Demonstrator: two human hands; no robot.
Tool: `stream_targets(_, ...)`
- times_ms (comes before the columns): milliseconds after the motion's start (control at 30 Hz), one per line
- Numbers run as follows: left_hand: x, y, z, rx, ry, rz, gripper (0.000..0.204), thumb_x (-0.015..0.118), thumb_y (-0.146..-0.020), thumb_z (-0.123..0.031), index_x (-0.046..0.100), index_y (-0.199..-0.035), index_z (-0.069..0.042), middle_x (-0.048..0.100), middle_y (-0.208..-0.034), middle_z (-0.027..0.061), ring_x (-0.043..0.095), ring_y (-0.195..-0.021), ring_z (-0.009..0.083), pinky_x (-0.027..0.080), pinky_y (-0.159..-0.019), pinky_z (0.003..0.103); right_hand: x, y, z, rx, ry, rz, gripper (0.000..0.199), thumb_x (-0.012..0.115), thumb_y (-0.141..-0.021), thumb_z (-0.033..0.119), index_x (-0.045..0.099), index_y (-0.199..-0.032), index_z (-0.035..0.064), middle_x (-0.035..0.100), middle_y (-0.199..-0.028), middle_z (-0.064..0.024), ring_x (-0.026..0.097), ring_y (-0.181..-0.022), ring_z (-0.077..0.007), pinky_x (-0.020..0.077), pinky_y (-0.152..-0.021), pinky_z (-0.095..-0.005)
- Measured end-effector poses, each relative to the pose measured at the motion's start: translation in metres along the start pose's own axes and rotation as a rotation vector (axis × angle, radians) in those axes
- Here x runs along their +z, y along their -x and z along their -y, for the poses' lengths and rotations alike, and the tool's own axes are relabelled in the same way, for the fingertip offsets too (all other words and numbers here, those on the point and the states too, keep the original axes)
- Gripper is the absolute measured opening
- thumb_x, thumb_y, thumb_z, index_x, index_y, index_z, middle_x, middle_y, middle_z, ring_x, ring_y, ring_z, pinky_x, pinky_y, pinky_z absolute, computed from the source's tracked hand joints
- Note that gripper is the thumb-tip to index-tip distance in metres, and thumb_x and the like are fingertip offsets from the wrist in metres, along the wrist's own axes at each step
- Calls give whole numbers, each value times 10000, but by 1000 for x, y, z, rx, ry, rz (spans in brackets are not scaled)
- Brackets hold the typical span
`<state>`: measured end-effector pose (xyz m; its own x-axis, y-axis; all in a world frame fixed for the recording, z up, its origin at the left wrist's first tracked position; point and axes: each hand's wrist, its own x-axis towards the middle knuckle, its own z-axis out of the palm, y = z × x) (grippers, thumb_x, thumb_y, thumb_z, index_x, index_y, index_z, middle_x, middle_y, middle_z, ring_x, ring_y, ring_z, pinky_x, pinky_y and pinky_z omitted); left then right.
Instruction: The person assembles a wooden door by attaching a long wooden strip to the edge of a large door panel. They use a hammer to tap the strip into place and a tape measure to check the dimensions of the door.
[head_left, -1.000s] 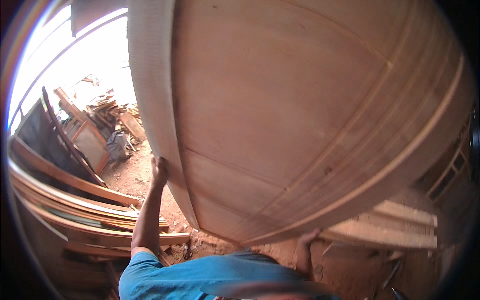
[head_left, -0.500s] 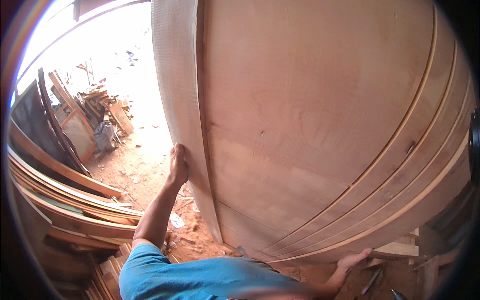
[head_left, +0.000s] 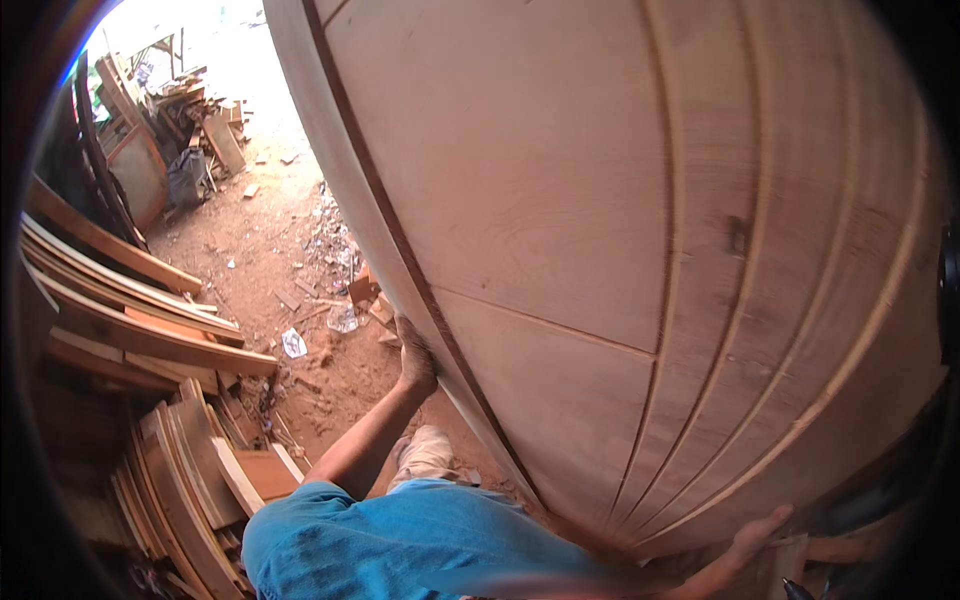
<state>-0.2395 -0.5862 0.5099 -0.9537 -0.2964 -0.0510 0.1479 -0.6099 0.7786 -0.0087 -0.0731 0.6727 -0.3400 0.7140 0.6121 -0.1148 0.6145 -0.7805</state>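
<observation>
A large wooden door with long grooves stands upright and tilted, close in front of me. My left hand grips its left edge, the fingers partly hidden behind the wood. Low on the right, my right hand is at the door's other edge, fingers wrapped against it and partly out of sight. The two hands hold the door between them.
Long boards are stacked on the left, with more planks standing below them. A heap of wood scraps lies farther off beside a dark bag. Offcuts and litter are strewn over the reddish dirt floor.
The door has turned and tilted in view, its left edge now slanting more. My left hand appears farther right and lower, my right hand farther right. Both keep their hold.
</observation>
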Motion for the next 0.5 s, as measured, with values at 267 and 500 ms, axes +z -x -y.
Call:
stream_targets(267, 16, 69, 157, -166, 122, -279, 1077, 304, -831, -869, 253, -1534, -54, 357, -1531, 150, 352, -1382, 325, 278, -1157, 414, 33, -93, -14, -229, 297, 391, 846, 492, -890, 723, 521, -1266, -34, 529, -1125, -159, 504, -1060, -255, 390, -944, -396)
stream_targets(500, 20, 80, 269, -134, 131, -246, 1013, 275, -847, -859, 234, -1537, -118, 325, -1541, 99, 349, -1374, 319, 286, -1158, 425, 154, -153, 9, -335, 423, 848, 709, 708, -755, 689, 656, -829, -14, 643, -653, -122, 649, -623, -259, 473, -580, -386)
